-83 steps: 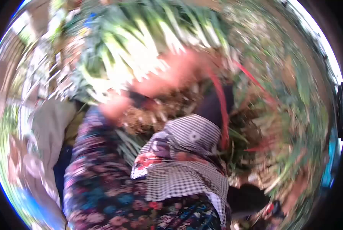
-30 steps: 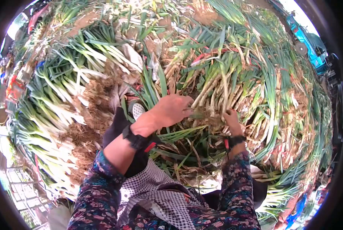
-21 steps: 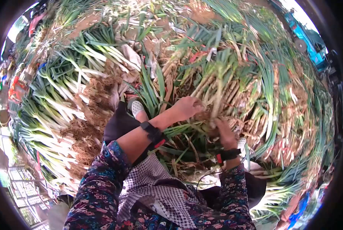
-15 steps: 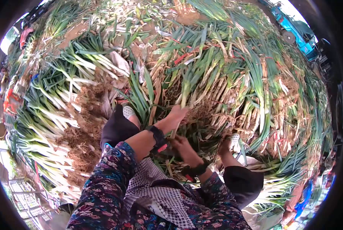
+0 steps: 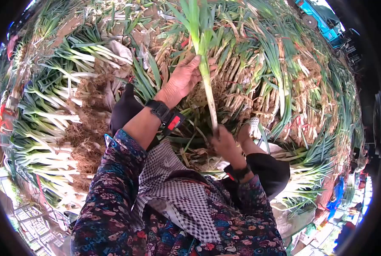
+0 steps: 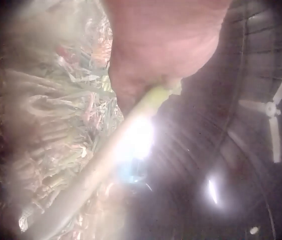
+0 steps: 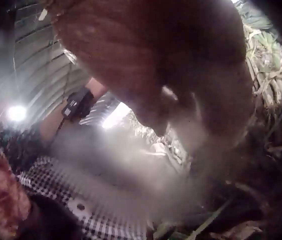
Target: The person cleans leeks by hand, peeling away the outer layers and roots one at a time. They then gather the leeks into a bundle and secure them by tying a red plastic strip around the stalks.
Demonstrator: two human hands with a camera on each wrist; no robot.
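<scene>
A single leek [image 5: 210,98] slants across the middle of the head view, green leaves pointing away and pale shank toward the body. My left hand [image 5: 182,81] grips it where the leaves begin. At its lower, root end my right hand [image 5: 226,147] holds on with curled fingers, slightly blurred. From the left wrist, the pale leek shank [image 6: 81,182] runs down out of the palm. Most of the right wrist view is the dark underside of the right hand [image 7: 161,60]; the root end is blurred there.
Cleaned leeks [image 5: 54,128] lie in a row on the left, their brown roots [image 5: 88,158] facing inward. Untrimmed leeks [image 5: 250,81] heap up ahead and to the right. My shoe [image 5: 253,124] is beside the right hand. A blue vehicle [image 5: 320,23] stands far right.
The leek has come up out of the heap and toward the body. The left hand moved forward along it to the leaf base; the right hand came to the root end.
</scene>
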